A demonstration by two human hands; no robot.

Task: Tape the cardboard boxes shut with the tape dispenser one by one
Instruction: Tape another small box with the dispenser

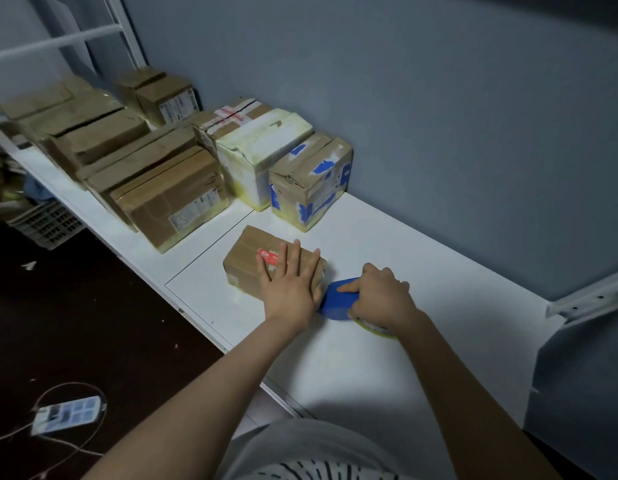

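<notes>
Box [252,263]: small cardboard one, flat on the white tabletop [387,368], near the row of boxes [183,161] along the far wall
Left hand [289,282]: your palm lies flat on its top, fingers spread
Right hand [378,295]: you grip the blue tape dispenser [337,299], its nose touching the box's right end

Tape roll [373,329] mostly under right hand [378,296]
</notes>
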